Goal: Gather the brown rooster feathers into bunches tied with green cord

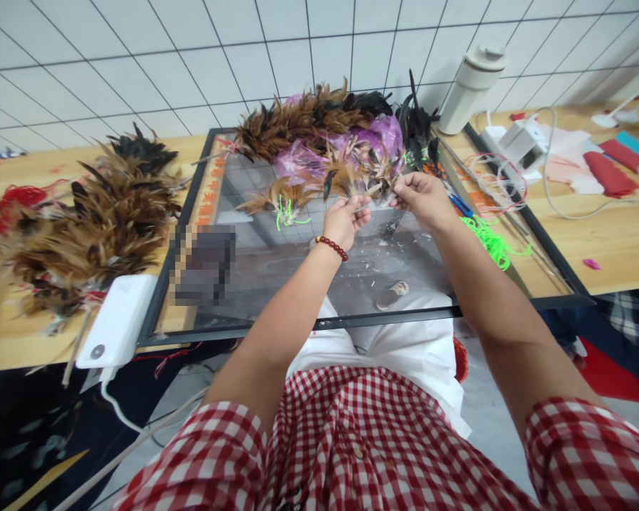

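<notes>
Above a glass sheet, my left hand (346, 218) is closed in a pinch on small feathers (342, 177), whose tan and dark tips point away from me. Close to its right, my right hand (424, 201) pinches another feather by its end, beside a pile of loose feathers (380, 167). Behind both hands lies a purple plastic bag (303, 162), partly covered by those feathers. A small feather bunch tied with bright green string (286, 210) rests on the glass left of my hands. A long brown and black feather bundle (303, 124) lies along the back.
The black-framed glass sheet (277, 273) sits on a wooden table. At left are a large feather pile (96, 220) and a white power bank (118, 319). Right of my hands are blue-handled scissors (461, 204), green cord (487, 243), a white tumbler (471, 89) and cables.
</notes>
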`<state>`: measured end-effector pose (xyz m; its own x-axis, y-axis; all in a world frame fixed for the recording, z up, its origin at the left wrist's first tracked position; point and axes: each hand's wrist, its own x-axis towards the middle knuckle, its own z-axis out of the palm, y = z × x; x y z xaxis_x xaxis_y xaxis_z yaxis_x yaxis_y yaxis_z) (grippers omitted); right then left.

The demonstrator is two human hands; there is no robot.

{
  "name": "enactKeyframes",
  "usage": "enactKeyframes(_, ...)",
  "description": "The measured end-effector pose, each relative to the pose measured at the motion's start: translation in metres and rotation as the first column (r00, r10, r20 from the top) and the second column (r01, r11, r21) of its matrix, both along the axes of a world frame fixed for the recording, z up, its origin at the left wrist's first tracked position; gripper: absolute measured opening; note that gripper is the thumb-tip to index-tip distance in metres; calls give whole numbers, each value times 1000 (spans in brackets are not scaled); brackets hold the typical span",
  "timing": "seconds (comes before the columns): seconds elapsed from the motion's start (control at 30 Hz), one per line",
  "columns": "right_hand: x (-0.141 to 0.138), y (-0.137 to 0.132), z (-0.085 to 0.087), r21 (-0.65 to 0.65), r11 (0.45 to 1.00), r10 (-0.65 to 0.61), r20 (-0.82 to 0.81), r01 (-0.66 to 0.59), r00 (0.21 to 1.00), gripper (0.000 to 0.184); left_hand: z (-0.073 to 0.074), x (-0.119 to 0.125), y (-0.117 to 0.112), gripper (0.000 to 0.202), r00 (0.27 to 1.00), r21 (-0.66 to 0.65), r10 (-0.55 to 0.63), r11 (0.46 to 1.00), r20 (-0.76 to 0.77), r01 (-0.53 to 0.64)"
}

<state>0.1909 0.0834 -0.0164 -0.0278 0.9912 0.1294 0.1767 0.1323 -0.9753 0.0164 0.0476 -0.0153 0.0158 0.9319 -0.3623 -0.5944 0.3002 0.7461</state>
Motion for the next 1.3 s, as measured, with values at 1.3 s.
enactKeyframes(1.3, 0, -18, -4, -219, 832, 405, -389, -510, 827, 55, 12, 0, -11, 35, 802, -142, -576, 790, 161, 596)
